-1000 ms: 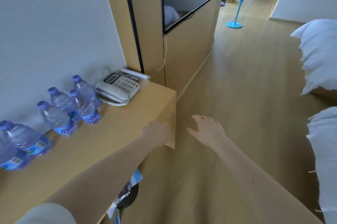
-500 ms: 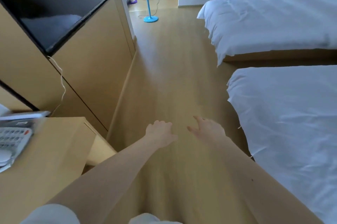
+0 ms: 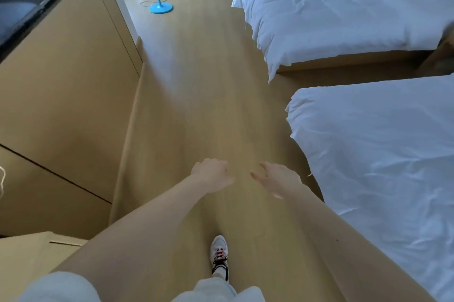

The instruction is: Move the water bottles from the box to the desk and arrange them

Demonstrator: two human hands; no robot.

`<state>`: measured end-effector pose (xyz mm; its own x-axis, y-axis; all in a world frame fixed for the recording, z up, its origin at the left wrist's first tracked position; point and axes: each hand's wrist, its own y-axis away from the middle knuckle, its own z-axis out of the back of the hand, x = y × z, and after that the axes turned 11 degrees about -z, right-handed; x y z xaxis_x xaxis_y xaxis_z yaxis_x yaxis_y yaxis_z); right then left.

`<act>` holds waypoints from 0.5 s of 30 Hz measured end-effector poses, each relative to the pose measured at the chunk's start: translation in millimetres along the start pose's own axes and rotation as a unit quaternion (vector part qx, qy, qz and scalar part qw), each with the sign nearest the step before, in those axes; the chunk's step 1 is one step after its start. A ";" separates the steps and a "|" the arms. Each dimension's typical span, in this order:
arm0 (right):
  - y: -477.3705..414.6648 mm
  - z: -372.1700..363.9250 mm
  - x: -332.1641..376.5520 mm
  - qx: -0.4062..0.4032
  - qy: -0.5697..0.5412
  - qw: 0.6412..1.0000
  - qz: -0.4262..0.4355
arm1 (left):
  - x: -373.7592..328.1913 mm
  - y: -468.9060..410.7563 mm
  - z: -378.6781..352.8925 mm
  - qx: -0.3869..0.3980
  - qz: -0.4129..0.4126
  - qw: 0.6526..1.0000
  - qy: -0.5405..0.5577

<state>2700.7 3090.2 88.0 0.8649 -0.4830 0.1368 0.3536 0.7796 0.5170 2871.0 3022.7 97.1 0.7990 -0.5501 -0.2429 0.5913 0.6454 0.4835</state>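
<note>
The left grip (image 3: 211, 173) and right grip (image 3: 278, 178) reach side by side over the floor (image 3: 208, 95), fingers relaxed and empty, probably ready to fetch bottles, with the tabletop (image 3: 27, 255) back-left of them.

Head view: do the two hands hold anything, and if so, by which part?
Nothing is held. The left hand and the right hand are both empty, stretched out above the floor.
</note>
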 end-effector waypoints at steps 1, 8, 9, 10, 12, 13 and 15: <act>-14.9 8.6 10.9 0.003 0.004 1.000 0.001 | 11.4 -11.8 11.5 0.003 0.001 1.000 0.004; -102.6 72.8 66.9 -0.025 0.006 1.000 0.008 | 78.3 -86.2 88.2 -0.016 0.007 1.000 0.020; -111.8 78.9 71.1 -0.027 0.006 1.000 0.010 | 83.3 -95.2 95.5 -0.017 0.007 1.000 0.023; -120.9 84.0 74.2 -0.026 0.005 1.000 0.010 | 87.0 -104.0 101.3 -0.015 0.005 1.000 0.022; -139.4 92.9 77.9 -0.026 0.007 1.000 0.012 | 92.5 -122.3 110.5 -0.005 0.001 1.000 0.017; -148.7 96.9 78.7 -0.026 0.008 1.000 0.012 | 94.8 -131.8 114.6 0.001 -0.001 1.000 0.016; -168.4 104.4 78.6 -0.022 0.010 1.000 0.014 | 98.6 -151.8 122.6 0.011 -0.003 1.000 0.022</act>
<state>2671.9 2879.4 99.9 0.8811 -0.4537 0.1335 0.3445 0.8092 0.4760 2846.6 2805.4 102.9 0.8004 -0.5293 -0.2816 0.5931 0.6302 0.5011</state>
